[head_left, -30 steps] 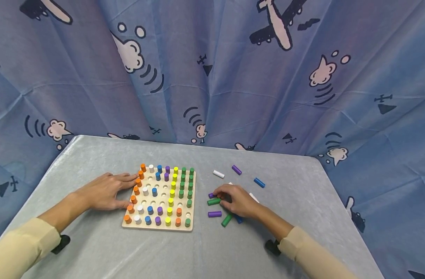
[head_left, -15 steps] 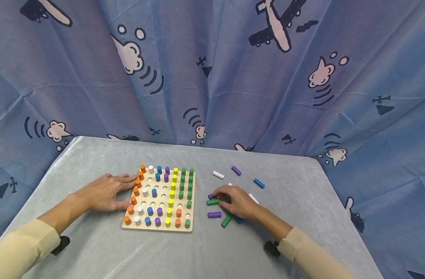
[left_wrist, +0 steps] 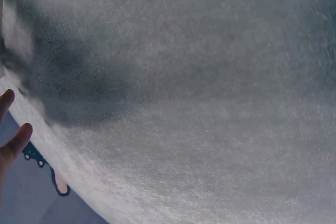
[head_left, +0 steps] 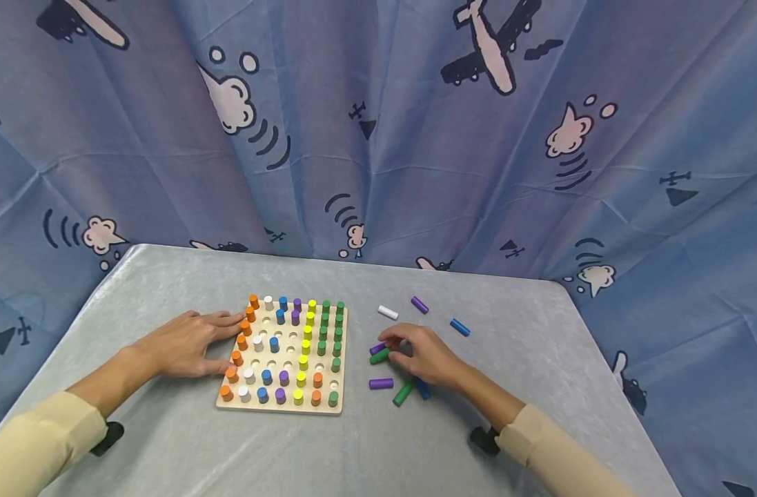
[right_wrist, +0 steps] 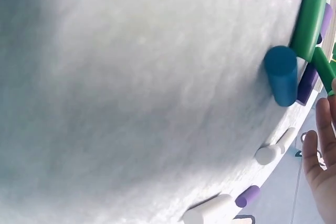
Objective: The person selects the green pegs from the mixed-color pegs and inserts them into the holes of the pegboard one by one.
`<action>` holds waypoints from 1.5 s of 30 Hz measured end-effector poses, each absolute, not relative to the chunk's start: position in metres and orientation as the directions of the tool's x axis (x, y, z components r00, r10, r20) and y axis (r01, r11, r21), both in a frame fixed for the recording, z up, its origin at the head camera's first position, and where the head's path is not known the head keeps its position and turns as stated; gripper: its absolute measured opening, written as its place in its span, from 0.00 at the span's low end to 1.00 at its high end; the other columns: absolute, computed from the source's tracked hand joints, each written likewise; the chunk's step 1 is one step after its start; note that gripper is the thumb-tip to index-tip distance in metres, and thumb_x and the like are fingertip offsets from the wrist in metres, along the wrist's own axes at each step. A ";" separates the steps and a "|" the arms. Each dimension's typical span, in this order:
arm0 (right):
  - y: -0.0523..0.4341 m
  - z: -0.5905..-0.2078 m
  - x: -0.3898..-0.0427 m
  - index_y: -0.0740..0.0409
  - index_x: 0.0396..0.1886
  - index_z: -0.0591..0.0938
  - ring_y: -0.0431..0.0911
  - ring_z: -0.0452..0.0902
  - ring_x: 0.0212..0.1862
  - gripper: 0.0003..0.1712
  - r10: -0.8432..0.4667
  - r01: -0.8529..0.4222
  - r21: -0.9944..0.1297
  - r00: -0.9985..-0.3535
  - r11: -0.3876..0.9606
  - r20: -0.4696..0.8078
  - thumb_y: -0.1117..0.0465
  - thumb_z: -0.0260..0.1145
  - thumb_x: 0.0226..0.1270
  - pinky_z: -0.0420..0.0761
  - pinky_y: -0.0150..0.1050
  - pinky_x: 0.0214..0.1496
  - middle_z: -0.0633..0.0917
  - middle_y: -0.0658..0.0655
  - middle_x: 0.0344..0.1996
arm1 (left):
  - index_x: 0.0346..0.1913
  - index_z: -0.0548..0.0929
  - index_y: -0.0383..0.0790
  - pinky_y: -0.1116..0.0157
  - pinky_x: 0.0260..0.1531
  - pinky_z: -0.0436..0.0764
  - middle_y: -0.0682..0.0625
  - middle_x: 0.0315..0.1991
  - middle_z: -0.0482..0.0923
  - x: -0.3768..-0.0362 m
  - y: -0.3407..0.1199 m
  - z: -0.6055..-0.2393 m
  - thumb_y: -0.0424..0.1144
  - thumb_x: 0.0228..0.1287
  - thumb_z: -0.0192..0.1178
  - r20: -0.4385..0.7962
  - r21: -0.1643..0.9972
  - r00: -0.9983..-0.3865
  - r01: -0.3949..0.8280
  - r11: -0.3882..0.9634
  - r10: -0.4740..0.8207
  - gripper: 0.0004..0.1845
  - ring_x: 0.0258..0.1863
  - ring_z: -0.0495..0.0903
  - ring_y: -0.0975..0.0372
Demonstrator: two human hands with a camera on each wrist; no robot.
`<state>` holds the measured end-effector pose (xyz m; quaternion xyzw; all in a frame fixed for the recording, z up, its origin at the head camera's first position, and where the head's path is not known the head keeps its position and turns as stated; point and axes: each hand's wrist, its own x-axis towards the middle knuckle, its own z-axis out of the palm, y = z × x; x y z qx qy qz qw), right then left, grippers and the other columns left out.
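Observation:
A wooden pegboard [head_left: 279, 410] carries rows of orange, white, blue, purple, yellow and green pegs, with several bare holes in its middle. My left hand [head_left: 185, 343] rests at the board's left edge, fingers extended; two of its fingers [left_wrist: 17, 142] show in the left wrist view. Right of the board, my right hand [head_left: 429, 355] pinches a green peg [head_left: 379, 356] between thumb and fingers. Beside that peg lies a purple peg [head_left: 376, 348]. In the right wrist view the green peg [right_wrist: 324, 69] meets the fingertips at the right edge.
Around the right hand lie another purple peg [head_left: 381, 384], a green peg [head_left: 402, 394] and a blue peg [head_left: 423, 390]. Farther back are a white peg [head_left: 388, 313], a purple peg [head_left: 419, 304] and a blue peg [head_left: 460, 327]. A patterned curtain [head_left: 378, 138] hangs behind the table.
The green peg at my right fingertips has turned, its right end now angled up toward the hand. My right hand has shifted slightly. The left hand stays in place.

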<state>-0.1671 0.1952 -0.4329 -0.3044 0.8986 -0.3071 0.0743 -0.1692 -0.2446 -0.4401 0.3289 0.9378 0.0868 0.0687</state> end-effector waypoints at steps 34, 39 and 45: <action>0.150 -0.417 -0.161 0.65 0.55 0.82 0.48 0.82 0.46 0.18 -0.633 -0.518 -0.692 -0.766 0.503 0.114 0.72 0.67 0.64 0.82 0.47 0.52 0.86 0.60 0.43 | 0.67 0.76 0.35 0.40 0.55 0.72 0.42 0.70 0.70 -0.169 -0.244 -0.440 0.69 0.61 0.59 -0.065 0.209 -0.773 0.608 0.766 0.631 0.44 0.67 0.69 0.42; 0.144 -0.413 -0.161 0.64 0.55 0.82 0.47 0.82 0.47 0.19 -0.631 -0.536 -0.676 -0.764 0.506 0.134 0.72 0.68 0.64 0.81 0.49 0.53 0.86 0.59 0.44 | 0.67 0.76 0.35 0.40 0.55 0.72 0.42 0.70 0.69 -0.169 -0.244 -0.440 0.69 0.61 0.59 -0.064 0.210 -0.773 0.608 0.765 0.632 0.44 0.67 0.69 0.42; 0.137 -0.407 -0.162 0.64 0.55 0.81 0.46 0.81 0.47 0.19 -0.613 -0.538 -0.674 -0.774 0.507 0.156 0.71 0.69 0.64 0.81 0.50 0.53 0.86 0.58 0.44 | 0.67 0.75 0.35 0.39 0.56 0.71 0.42 0.71 0.69 -0.169 -0.244 -0.439 0.69 0.61 0.59 -0.061 0.216 -0.773 0.607 0.765 0.631 0.44 0.67 0.69 0.42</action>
